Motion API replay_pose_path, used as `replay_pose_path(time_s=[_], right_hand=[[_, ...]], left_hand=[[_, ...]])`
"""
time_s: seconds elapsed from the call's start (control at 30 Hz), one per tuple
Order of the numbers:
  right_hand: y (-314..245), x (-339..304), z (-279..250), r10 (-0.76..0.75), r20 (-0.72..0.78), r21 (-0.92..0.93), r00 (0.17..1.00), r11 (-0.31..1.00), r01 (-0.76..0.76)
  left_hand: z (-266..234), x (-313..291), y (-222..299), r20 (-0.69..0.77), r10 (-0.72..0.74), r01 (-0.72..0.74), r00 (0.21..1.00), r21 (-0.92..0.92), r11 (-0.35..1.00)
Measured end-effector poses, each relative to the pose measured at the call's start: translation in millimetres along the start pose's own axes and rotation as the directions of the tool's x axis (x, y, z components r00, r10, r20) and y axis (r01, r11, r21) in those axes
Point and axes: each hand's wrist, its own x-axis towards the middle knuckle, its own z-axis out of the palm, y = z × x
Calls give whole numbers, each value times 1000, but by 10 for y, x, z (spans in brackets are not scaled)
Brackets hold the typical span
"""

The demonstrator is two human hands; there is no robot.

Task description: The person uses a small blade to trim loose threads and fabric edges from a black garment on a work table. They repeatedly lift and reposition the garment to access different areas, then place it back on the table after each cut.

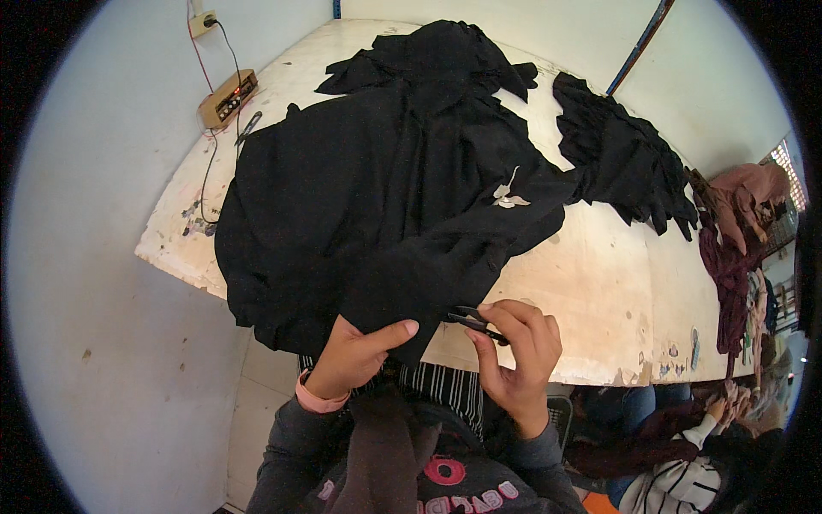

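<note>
A large black garment (342,188) lies bunched across the table, its near edge hanging over the front. My left hand (353,358) grips that near edge, thumb on top and fingers hidden beneath the cloth. In my right hand (524,343) is a pair of black thread snips (479,324), pinched between thumb and fingers. The tips of the snips are at the cloth's edge, just right of my left thumb; I cannot tell whether they touch it. A pale, flower-like piece (511,195) shows on the garment's right part.
More black cloth (437,56) is heaped at the back, and another black pile (616,150) lies right on the pale worn table (582,291). A corded wooden box (229,99) stands by the left wall, near a small dark tool (250,126). Other people sit at the right.
</note>
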Motion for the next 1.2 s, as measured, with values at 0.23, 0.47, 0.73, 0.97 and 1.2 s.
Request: replay_pose_path(time_s=[0.23, 0.47, 0.73, 0.97, 1.2], right_hand=[[27, 147, 30, -142, 109, -38, 984, 988, 147], [62, 170, 48, -174, 113, -59, 978, 982, 182], [122, 53, 10, -163, 75, 39, 984, 986, 160], [144, -131, 4, -243, 28, 241, 970, 943, 229], [100, -110, 6, -43, -7, -33, 999, 999, 42]], left_hand=[[-11, -37, -33, 71, -9, 4, 997, 68, 998], [11, -15, -52, 107, -2, -5, 994, 66, 998], [30, 12, -3, 72, -52, 62, 996, -134, 989], [11, 42, -52, 8, -42, 43, 999, -176, 983], [54, 42, -40, -13, 6, -8, 1000, -177, 984]])
